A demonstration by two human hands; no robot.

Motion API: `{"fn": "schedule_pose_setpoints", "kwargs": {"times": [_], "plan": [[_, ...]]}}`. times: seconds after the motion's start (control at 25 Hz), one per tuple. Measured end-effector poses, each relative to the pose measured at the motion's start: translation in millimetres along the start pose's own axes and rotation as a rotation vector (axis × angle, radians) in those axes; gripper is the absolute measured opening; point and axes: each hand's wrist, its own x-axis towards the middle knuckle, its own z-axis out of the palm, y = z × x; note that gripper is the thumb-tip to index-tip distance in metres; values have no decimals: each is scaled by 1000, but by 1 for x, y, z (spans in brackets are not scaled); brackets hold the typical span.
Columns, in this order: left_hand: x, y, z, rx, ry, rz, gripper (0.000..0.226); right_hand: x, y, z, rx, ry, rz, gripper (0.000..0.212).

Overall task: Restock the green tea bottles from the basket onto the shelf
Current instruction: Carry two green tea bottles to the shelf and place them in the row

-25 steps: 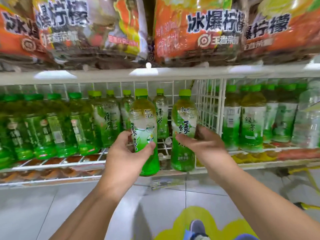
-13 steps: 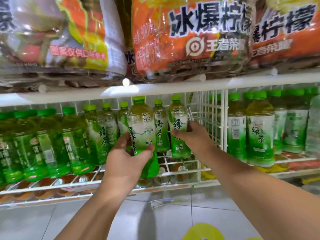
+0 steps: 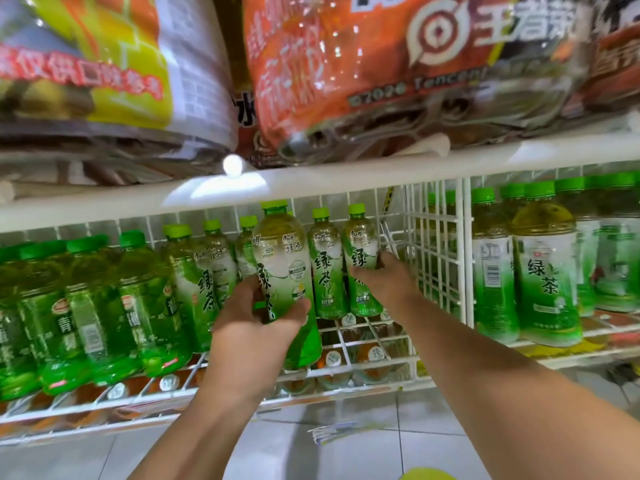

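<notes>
My left hand grips a green tea bottle with a green cap, upright at the front edge of the white wire shelf. My right hand holds a second green tea bottle deeper in the shelf, standing beside another bottle near the wire divider. More green tea bottles stand in rows behind and to the left. The basket is out of view.
Darker green bottles fill the shelf's left part. Past the divider stand other green tea bottles. Orange shrink-wrapped drink packs lie on the upper shelf board. Grey floor tiles lie below.
My right hand has pushed its bottle deeper into the shelf next to the divider. My left hand has brought its bottle up to the shelf front. The view has moved closer.
</notes>
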Motion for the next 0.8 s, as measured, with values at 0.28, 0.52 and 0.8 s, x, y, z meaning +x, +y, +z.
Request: {"fn": "schedule_pose_setpoints", "kwargs": {"times": [0.28, 0.52, 0.8], "plan": [[1, 2, 8, -67, 7, 39, 69, -3, -9, -4, -141, -39, 41, 81], [-2, 0, 14, -52, 7, 20, 66, -88, -32, 6, 15, 196, -373, 32], [-4, -2, 19, 59, -26, 88, 69, -128, -75, -3, 212, -430, -240, 24]]}}
